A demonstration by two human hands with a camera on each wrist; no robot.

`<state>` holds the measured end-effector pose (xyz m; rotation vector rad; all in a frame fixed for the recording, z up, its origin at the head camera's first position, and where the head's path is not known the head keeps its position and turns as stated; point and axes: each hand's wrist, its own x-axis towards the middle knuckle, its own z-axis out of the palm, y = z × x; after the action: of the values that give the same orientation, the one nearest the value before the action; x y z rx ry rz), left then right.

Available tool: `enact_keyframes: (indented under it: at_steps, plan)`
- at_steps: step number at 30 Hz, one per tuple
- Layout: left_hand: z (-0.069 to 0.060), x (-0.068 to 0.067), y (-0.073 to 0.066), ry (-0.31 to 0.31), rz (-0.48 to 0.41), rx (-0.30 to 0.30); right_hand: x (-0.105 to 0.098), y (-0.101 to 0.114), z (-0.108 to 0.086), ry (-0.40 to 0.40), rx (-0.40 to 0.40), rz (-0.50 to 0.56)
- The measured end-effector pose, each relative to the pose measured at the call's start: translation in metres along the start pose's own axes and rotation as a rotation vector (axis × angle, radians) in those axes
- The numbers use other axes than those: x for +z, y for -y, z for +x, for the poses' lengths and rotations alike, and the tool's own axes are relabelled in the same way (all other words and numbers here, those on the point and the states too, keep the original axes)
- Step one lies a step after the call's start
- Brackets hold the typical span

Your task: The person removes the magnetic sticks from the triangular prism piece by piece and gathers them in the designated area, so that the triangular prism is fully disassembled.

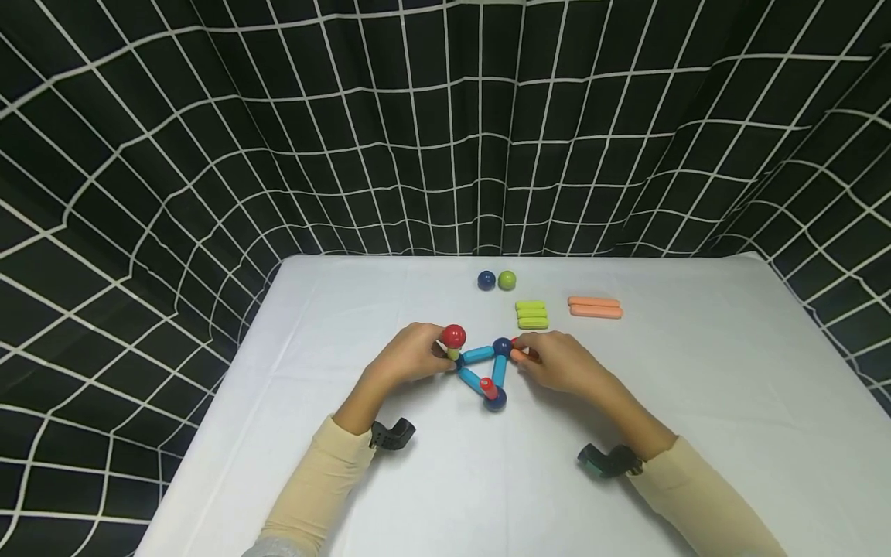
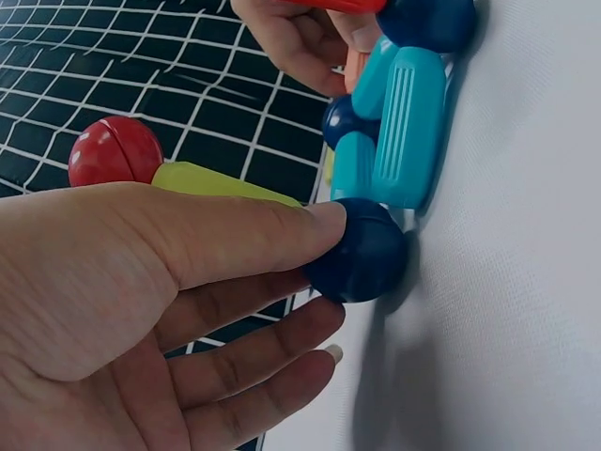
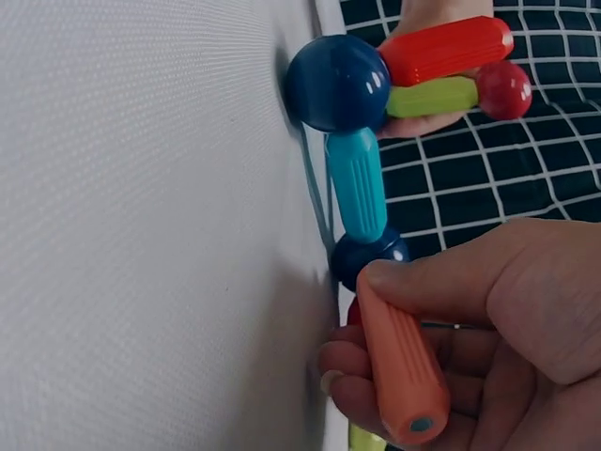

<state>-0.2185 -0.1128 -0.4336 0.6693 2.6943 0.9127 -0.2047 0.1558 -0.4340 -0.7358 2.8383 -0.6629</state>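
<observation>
The left hand [image 1: 415, 352] pinches the left ball [image 2: 362, 256] of the blue triangle [image 1: 500, 372], so the right hand [image 1: 562, 363], fingers pinching the orange stick [image 3: 402, 362] just right of the triangle, should move slowly so nothing wobbles.

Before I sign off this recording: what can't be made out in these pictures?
Orange stick, head view: mostly hidden by the right hand.
Red piece, right wrist view: mostly behind the orange stick and right hand; shape unclear.
Red stick, left wrist view: cut off by the top edge.
Left hand, right wrist view: cut off by the top edge, partly behind the red stick.
</observation>
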Motion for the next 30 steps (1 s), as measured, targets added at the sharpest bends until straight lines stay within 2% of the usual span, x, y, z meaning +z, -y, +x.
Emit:
enact_keyframes:
  at_steps: [8,14,20,26,30]
  plan:
    - [0.0,0.002,0.001,-0.004,0.019,-0.022,0.004,-0.003,-0.002,-0.008,-0.003,-0.013]
    - [0.001,0.002,0.001,-0.009,0.018,-0.016,-0.001,-0.008,-0.009,-0.019,0.041,0.021]
    - [0.001,0.001,0.0,-0.009,0.015,-0.013,-0.013,-0.026,-0.014,-0.038,0.15,0.016]
    - [0.001,0.0,0.0,-0.001,0.003,-0.024,-0.022,-0.05,-0.018,-0.063,0.189,-0.015]
    - [0.001,0.001,0.001,0.001,0.003,-0.029,-0.026,-0.065,-0.017,-0.115,0.195,-0.037]
